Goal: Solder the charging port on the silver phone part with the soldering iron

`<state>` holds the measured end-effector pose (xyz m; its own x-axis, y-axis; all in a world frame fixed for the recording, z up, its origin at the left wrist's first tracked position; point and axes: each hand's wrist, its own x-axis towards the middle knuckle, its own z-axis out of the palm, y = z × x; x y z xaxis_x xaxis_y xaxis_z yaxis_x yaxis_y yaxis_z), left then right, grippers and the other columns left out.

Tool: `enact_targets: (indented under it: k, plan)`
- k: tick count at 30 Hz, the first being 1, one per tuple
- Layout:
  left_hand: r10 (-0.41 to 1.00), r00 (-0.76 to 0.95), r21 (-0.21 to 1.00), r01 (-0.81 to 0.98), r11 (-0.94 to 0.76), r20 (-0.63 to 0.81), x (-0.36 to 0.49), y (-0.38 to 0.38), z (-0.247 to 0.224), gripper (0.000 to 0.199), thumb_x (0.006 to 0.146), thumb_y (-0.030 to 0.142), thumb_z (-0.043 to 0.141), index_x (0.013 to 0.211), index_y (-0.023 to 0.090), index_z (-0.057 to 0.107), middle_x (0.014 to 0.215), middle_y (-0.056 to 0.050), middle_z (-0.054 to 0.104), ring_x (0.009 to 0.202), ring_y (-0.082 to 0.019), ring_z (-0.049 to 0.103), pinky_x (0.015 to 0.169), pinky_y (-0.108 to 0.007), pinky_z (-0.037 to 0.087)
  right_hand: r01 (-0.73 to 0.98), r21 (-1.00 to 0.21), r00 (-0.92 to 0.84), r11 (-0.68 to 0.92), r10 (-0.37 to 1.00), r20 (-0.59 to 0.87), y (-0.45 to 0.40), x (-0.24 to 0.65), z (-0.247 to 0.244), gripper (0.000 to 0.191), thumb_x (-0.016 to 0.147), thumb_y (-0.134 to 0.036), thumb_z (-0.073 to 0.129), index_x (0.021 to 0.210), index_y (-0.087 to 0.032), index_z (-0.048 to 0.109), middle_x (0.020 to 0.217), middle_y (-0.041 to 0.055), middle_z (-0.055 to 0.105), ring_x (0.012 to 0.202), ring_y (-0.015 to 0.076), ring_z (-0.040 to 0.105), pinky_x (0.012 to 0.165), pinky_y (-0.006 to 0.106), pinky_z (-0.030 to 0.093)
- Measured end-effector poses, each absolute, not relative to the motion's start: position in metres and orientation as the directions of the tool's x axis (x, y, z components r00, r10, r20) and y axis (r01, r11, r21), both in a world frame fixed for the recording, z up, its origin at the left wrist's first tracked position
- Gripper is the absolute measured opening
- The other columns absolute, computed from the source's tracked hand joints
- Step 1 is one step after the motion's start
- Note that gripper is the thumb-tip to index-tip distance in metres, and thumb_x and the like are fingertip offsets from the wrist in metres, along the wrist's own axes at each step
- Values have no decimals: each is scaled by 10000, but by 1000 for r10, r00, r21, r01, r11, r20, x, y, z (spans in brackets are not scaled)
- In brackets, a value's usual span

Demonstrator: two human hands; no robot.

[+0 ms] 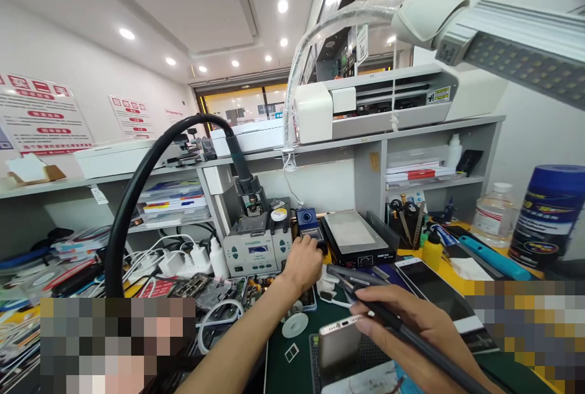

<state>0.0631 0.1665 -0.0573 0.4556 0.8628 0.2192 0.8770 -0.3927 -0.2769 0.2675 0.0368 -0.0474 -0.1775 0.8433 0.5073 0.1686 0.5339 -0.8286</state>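
My left hand [304, 263] reaches forward with its fingers curled down at the near end of a small blue-and-black box [307, 221]. Whatever is under those fingertips is hidden. A long, slim black pen-shaped tool [414, 336] lies in my right hand [418, 321], gripped between thumb and fingers and pointing forward and left. Just below and left of that hand is a phone [339, 351], tilted so its edge with the charging port faces up. It rests over a dark textured pad [375, 351].
A hot-air rework station [256, 253] stands at the back, its black hose [137, 187] arching on the left. A flat heating plate [359, 239] is right of my left hand. A second phone [436, 287], a spray can [548, 217] and a clear bottle [493, 217] stand rightward.
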Motion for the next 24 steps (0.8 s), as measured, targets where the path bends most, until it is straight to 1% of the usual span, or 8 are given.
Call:
enact_targets:
  k: [3, 9, 13, 18, 24]
  plan:
    - [909, 366, -226, 920, -321, 199, 72, 172, -61, 330, 994, 341, 658, 1276, 170, 635, 1283, -105, 662, 1081, -250, 683, 906, -461, 593, 182, -804, -226, 567, 820, 527, 36, 268, -45, 200, 870, -268, 737, 1068, -276, 764, 934, 32, 846, 856, 218, 815, 748, 232, 650]
    - [972, 199, -128, 975, -183, 123, 83, 185, -71, 334, 994, 348, 658, 1273, 165, 636, 1270, -105, 668, 1064, -246, 689, 897, -455, 597, 135, -804, -194, 580, 811, 552, 34, 266, -47, 206, 861, -280, 726, 1064, -269, 761, 900, 39, 838, 823, 222, 806, 748, 261, 639]
    - [991, 109, -86, 991, -102, 82, 88, 193, -73, 338, 992, 349, 662, 1273, 162, 636, 1268, -107, 669, 1062, -246, 691, 897, -454, 596, 125, -804, -194, 582, 809, 555, 35, 265, -49, 220, 848, -251, 715, 1063, -274, 758, 896, 19, 830, 804, 199, 795, 740, 253, 623]
    - [996, 69, -57, 996, -65, 57, 93, 194, -72, 341, 990, 349, 664, 1274, 162, 636, 1273, -109, 667, 1071, -250, 688, 904, -457, 593, 77, -809, -205, 582, 804, 558, 36, 265, -49, 228, 838, -220, 717, 1059, -270, 744, 893, 1, 827, 769, 176, 783, 715, 240, 602]
    - [995, 83, -54, 995, -80, 48, 89, 197, -71, 341, 991, 350, 663, 1277, 165, 635, 1279, -107, 665, 1080, -252, 686, 911, -463, 590, 104, -804, -192, 585, 805, 561, 37, 265, -48, 223, 843, -225, 691, 1060, -235, 741, 907, 33, 829, 799, 208, 790, 729, 273, 608]
